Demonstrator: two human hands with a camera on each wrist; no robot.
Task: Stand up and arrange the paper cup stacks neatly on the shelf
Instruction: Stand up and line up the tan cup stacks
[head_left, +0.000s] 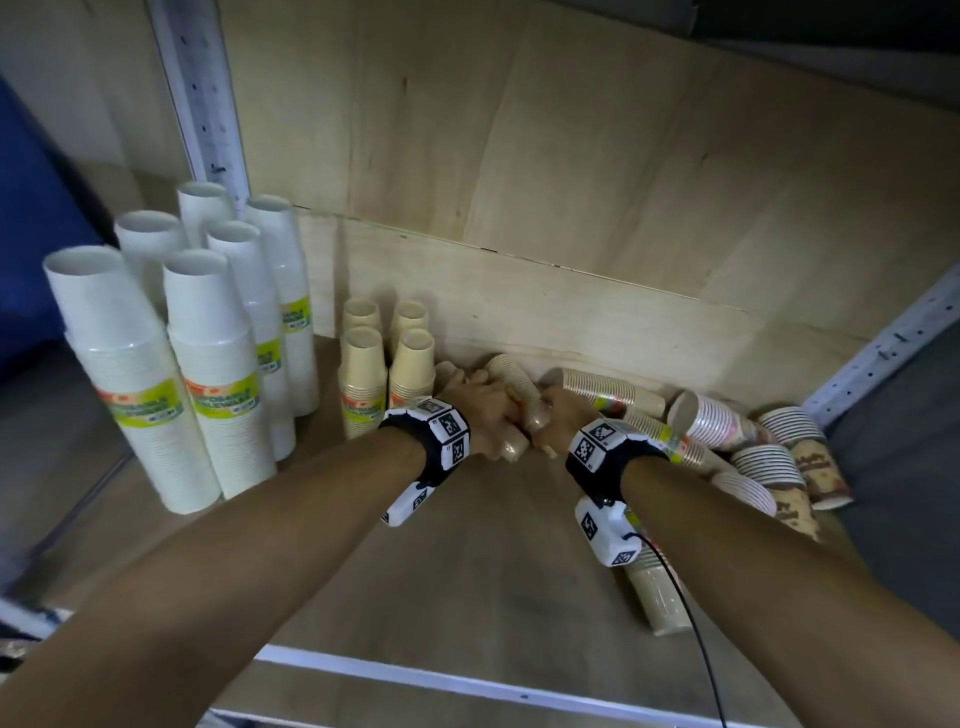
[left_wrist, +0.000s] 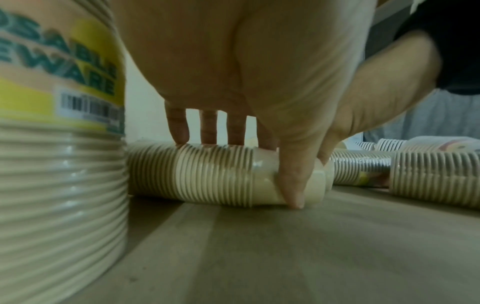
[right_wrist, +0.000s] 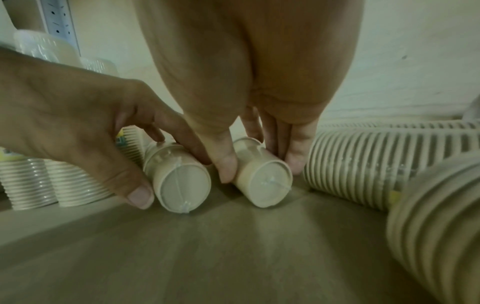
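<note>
Left hand (right_wrist: 78, 127): fingers and thumb curled around 1 lying stack of small beige paper cups (right_wrist: 179, 183), on the wooden shelf board (head_left: 467, 561).
Right hand (right_wrist: 249, 78): clamped on the second lying beige stack (right_wrist: 262, 181), just beside the first.
Standing stacks: 6 tall white cup stacks (head_left: 218, 374) and 4 short beige stacks (head_left: 363, 374), upright at the left.
Fallen stacks: patterned cup stacks (head_left: 727, 421) lying at the right.

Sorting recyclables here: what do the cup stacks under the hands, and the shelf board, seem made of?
The two lying stacks look like cream paper cups with rolled rims, each in a clear glossy film sleeve, going by the highlights and a sealed seam across the end. The shelf board looks like pale wood or wood-grain laminate, matt; which one is unclear.
</note>
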